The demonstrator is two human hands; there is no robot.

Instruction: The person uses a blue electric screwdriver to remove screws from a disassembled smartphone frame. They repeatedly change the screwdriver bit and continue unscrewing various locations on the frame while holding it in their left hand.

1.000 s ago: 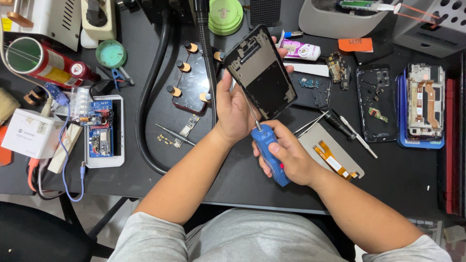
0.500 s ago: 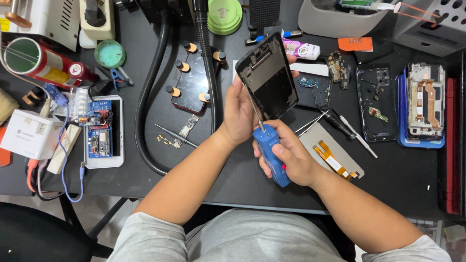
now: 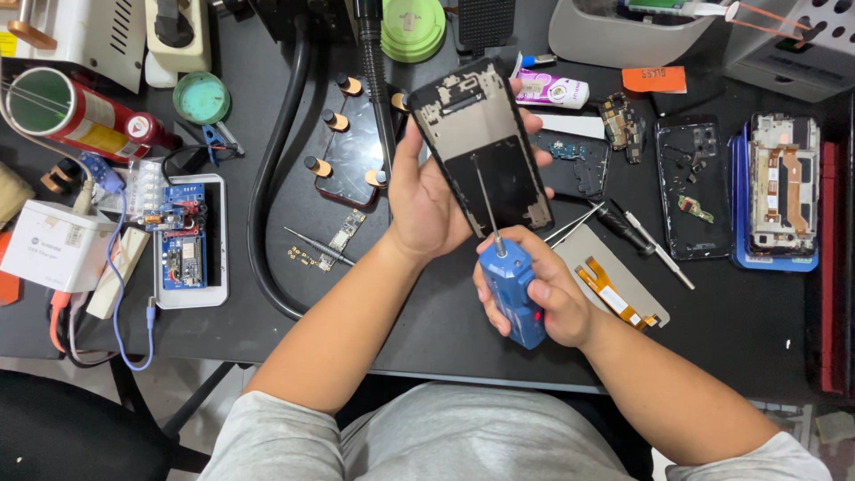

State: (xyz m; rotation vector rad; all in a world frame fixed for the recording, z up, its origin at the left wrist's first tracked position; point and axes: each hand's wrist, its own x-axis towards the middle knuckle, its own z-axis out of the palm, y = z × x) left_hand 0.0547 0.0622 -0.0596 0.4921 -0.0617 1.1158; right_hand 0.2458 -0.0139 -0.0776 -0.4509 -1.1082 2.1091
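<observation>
My left hand (image 3: 426, 203) holds an opened phone frame (image 3: 481, 142) tilted above the dark work table, its bare inner side facing me. My right hand (image 3: 548, 289) grips a blue electric screwdriver (image 3: 512, 292) just below the phone. The screwdriver's thin bit (image 3: 485, 200) lies up across the middle of the phone's inner plate.
A black back cover (image 3: 690, 187) and a stripped phone on a blue tray (image 3: 779, 191) lie at the right. Tweezers and a small screwdriver (image 3: 623, 227) rest beside a grey plate with a flex cable (image 3: 614, 289). A black hose (image 3: 267, 178), clamp pad (image 3: 352, 147), circuit board (image 3: 183, 249) and red can (image 3: 80, 111) are at the left.
The phone frame has tipped a little more upright in my left hand, and the screwdriver bit has moved up onto its inner plate.
</observation>
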